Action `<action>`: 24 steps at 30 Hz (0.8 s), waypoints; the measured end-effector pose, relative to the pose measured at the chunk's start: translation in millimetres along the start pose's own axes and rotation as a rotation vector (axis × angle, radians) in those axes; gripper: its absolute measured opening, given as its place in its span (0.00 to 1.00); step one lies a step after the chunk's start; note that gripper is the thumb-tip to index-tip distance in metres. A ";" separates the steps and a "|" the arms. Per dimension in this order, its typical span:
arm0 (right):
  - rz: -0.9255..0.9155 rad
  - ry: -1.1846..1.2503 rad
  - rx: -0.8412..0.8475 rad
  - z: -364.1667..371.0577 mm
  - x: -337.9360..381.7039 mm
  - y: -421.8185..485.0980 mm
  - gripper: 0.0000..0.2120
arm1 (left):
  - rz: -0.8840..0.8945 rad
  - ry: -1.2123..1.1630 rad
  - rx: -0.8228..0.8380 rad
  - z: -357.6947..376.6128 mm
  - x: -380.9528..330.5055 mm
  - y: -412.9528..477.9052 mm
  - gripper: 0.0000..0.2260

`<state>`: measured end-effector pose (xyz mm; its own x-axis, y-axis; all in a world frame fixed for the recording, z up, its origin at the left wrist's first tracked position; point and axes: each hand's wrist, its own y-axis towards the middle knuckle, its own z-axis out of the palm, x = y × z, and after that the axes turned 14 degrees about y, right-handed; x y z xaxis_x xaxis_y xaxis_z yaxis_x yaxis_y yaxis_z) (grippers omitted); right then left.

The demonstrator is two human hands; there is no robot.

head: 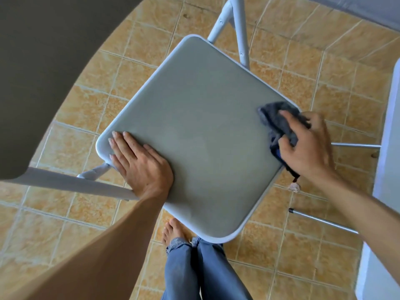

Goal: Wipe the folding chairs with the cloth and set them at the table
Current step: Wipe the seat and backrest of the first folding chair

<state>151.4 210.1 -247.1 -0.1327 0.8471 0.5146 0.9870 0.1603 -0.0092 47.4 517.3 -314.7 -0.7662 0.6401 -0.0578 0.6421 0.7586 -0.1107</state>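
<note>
A folding chair stands open below me, its grey padded seat (194, 131) framed in white metal tube. My left hand (138, 163) lies flat with spread fingers on the seat's left corner, pressing on it. My right hand (307, 146) holds a dark grey cloth (279, 120) bunched against the seat's right corner. Part of the cloth hangs down past the seat edge. The chair's white legs (240, 31) show beyond the far corner.
A dark grey chair back (39, 72) fills the upper left. A white table edge (387, 131) runs down the right side, with thin metal legs (322, 220) below it. My bare feet and jeans (194, 267) stand on orange tiled floor (303, 256).
</note>
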 end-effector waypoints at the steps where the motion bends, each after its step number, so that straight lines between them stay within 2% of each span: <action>1: 0.113 -0.007 -0.080 7.7 4.8 -1.8 0.27 | -0.004 0.003 -0.005 0.1 -0.2 0.2 0.25; 3: 0.257 0.078 -0.229 33.6 34.9 -24.7 0.28 | -0.010 -0.001 -0.002 0.2 0.9 0.3 0.25; 4: 0.241 0.171 -0.231 48.2 56.7 -45.8 0.28 | -0.008 0.000 0.000 0.1 1.1 0.3 0.25; 5: 0.152 0.245 -0.138 61.5 79.2 -72.7 0.26 | -0.007 0.006 -0.003 0.3 1.1 0.3 0.25; 8: -0.255 0.293 0.457 66.6 129.8 -151.0 0.24 | -0.010 -0.001 -0.010 1.0 0.8 0.4 0.25; 9: -0.414 0.261 0.608 59.1 130.5 -162.7 0.23 | -0.013 -0.005 -0.009 0.8 1.3 0.2 0.25; 11: -0.526 0.263 0.742 41.8 104.4 -155.3 0.23 | -0.005 -0.011 -0.003 0.6 1.3 0.3 0.26; 12: -0.495 0.276 0.714 32.8 84.6 -142.1 0.23 | -0.001 -0.012 0.002 0.2 0.9 0.0 0.26; 15: -0.324 0.171 0.367 -1.2 17.2 -80.1 0.23 | -0.004 0.003 -0.017 0.3 0.4 0.3 0.26; 18: -0.215 0.015 0.185 -24.5 -21.7 -27.4 0.24 | 0.003 0.011 -0.025 0.1 0.2 0.7 0.26; 21: -0.047 0.021 -0.021 -8.8 -20.2 -19.0 0.24 | 0.006 0.014 -0.026 1.4 1.9 0.4 0.26; 23: 0.177 0.157 -0.206 15.5 1.7 -41.2 0.25 | 0.012 0.012 -0.026 2.2 2.3 1.0 0.26; 24: 0.211 0.234 -0.233 25.8 19.1 -60.3 0.24 | 0.013 0.000 -0.027 2.1 2.7 2.0 0.26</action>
<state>87.0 229.7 -258.8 0.0727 0.7062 0.7043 0.9880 -0.1474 0.0458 46.5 520.3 -317.2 -0.7576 0.6500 -0.0594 0.6527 0.7530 -0.0833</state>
